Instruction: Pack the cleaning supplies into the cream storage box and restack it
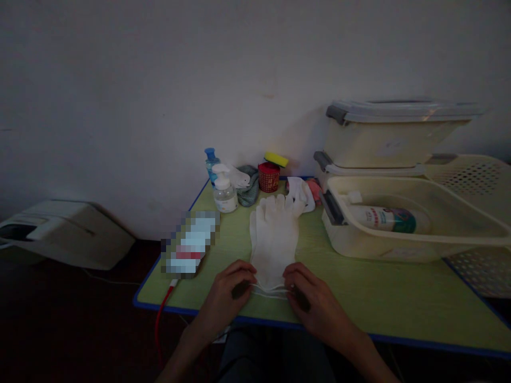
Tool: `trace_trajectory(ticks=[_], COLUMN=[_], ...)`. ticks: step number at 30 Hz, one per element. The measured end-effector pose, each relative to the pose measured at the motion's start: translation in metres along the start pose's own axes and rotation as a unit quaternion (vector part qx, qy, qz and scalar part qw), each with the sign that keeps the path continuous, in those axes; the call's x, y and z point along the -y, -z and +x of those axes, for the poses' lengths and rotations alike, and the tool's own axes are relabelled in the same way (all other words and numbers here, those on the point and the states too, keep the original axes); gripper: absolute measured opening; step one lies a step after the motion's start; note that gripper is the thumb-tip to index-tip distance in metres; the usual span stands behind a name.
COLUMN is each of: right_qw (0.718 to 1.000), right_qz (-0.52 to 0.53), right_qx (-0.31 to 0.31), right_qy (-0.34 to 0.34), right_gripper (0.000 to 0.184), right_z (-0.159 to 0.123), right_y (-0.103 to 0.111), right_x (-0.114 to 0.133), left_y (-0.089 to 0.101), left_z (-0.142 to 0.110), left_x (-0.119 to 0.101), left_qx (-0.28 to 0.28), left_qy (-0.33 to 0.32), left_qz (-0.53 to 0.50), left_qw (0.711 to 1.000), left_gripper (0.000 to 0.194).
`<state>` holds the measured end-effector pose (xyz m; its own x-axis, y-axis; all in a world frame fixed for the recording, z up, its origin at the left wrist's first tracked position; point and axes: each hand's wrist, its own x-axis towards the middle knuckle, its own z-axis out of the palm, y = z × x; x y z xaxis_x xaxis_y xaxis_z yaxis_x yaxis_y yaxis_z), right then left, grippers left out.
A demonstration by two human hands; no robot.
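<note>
A pair of white gloves (275, 239) lies stacked on the green table, fingers pointing toward the wall and cuffs toward me. At the left corner of the cuffs, my left hand (235, 287) pinches the edge between thumb and fingers. My right hand (305, 292) pinches the cuff edge at the opposite corner. Both hands are closed on the cuffs, and the gloves lie flat between them. Just beyond the glove fingertips sits a white cloth-like item (302, 194).
A phone-like device (194, 242) with a red cable (162, 314) lies left. Behind stand a pump bottle (225, 197), a blue-capped bottle (210, 162), a grey cloth (248, 186), a red container (269, 178) and a yellow sponge (276, 159). Right, an open bin (399, 247) holds a white bottle (383, 219).
</note>
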<state>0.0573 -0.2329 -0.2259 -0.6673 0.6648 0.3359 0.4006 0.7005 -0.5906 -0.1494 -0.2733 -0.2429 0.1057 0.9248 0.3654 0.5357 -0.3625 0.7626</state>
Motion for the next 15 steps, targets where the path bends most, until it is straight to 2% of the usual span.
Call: trace_trajectory(ticks=[6,15], right_qw=[1.000,0.999], right_qz=[-0.021,-0.048], right_qx=[-0.004,0.000], right_qy=[0.013,0.018], right_gripper=[0.020,0.021], right_z=[-0.0013,-0.0019], right_y=[-0.0005,-0.0029], right_x=[0.0000,-0.0017], left_y=[-0.0015,-0.0030], left_z=[-0.0027,-0.0021], left_x=[-0.0011,0.0001], left_qx=[0.014,-0.001], left_qy=[0.017,0.038], left_qz=[0.039,0.074], left_qw=[0.999,0.997], left_gripper=[0.019,0.018])
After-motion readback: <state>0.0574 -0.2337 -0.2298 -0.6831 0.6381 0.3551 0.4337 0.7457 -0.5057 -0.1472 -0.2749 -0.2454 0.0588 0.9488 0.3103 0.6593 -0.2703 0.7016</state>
